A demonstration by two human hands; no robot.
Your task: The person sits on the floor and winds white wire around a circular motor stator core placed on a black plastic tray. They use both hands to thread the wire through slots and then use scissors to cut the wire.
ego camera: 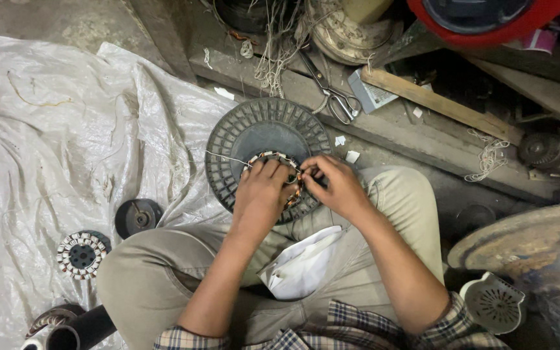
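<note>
Together, two hands (260, 188) (335, 185), one stator (273, 158).

- The left hand (262, 189) and the right hand (333, 185) cover most of the wound stator (273, 157); only its far arc and a sliver between the fingers show.
- Whether the fingers pinch the thin white thread (225, 157) is too small to tell.
- The near part of the round ribbed cover (228, 149) is hidden under the hands and knees.
- The red object (487, 26) at far right is cut by the top edge.
- The black tube (82, 330) and coil ring (46, 319) at near left are cut by the bottom edge.
</note>
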